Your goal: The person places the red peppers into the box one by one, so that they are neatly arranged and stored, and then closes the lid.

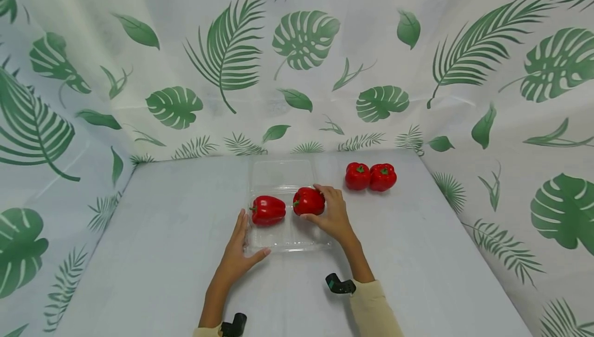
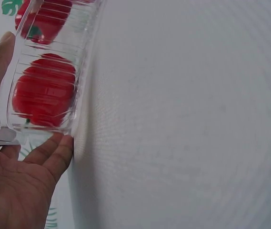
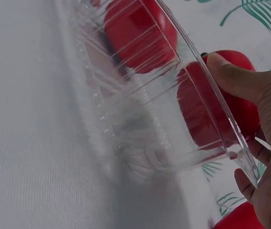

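Observation:
A clear plastic clamshell container [image 1: 290, 241] lies with its lid [image 1: 282, 173] folded back, away from me. One red bell pepper [image 1: 268, 211] rests on its side in the left part. In the right part, my right hand [image 1: 331, 213] holds a second red bell pepper [image 1: 308, 201] between thumb and fingers; the right wrist view shows this bell pepper [image 3: 242, 107] partly above the container's rim. My left hand [image 1: 237, 254] is spread around the container's front left corner, fingers along the left wall and thumb near the front edge. Its fingertips [image 2: 67, 140] are right at the container's lower corner.
Two more red bell peppers [image 1: 357, 176] [image 1: 383, 177] stand side by side on the white table [image 1: 176, 234], behind and to the right of the container. A white cloth [image 1: 352, 64] printed with green leaves hangs at the back and on both sides.

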A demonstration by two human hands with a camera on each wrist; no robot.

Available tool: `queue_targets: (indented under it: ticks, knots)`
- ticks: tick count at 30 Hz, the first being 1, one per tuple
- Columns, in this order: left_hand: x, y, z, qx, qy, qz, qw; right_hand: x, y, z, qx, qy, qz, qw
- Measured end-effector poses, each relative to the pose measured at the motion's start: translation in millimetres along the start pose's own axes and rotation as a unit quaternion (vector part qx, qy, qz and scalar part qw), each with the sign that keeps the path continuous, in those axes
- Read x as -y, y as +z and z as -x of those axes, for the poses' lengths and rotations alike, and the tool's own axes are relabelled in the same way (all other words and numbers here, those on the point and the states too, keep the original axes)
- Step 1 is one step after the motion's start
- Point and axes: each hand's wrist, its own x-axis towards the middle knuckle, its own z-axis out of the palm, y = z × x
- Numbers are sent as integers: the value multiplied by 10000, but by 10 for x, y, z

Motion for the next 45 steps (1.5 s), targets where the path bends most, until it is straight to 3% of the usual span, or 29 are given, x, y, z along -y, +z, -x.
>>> queue_targets:
  ticks: [10, 19, 29, 45]
  knots:
    - [-14, -1, 8, 7, 13, 25, 10000, -18, 90, -21, 234, 101, 788, 9966]
    - [0, 11, 5, 10, 10, 1, 10000, 11, 118, -12, 274, 81, 1071, 9938]
    - [4, 23, -4, -5, 29, -29, 10000, 8, 180, -1, 325, 203, 1169, 9924]
    - [-1, 1, -3, 8, -17, -80, 10000, 28, 164, 10, 567, 260, 598, 9963]
